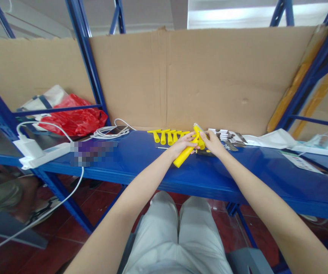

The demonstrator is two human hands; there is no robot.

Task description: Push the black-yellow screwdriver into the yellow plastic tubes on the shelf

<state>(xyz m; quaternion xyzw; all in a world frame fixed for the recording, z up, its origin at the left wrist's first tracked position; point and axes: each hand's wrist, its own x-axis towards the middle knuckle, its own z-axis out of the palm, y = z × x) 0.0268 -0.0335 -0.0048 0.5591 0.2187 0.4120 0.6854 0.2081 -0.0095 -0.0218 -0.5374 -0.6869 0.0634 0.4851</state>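
Above the blue shelf top, a yellow T-shaped tool [183,156], like a scraper with a thick round handle, is held in both hands. My left hand [182,144] is closed around it near the neck, with the handle pointing down toward me. My right hand [211,143] grips the head end, where a pale strip runs along the edge. Behind my left hand, several similar yellow tools [163,137] lie in a row. Under the hands is a black-and-yellow handle [205,152], partly hidden. A thin metal rod [161,147] lies left of them.
Dark-and-white printed cards [228,137] lie right of my hands, beside a white plastic bag [274,137]. On the left are a white power strip [48,155], a coiled white cable [109,132] and a red bag [74,114]. A cardboard panel [209,80] stands behind. Another person's leg shows at left.
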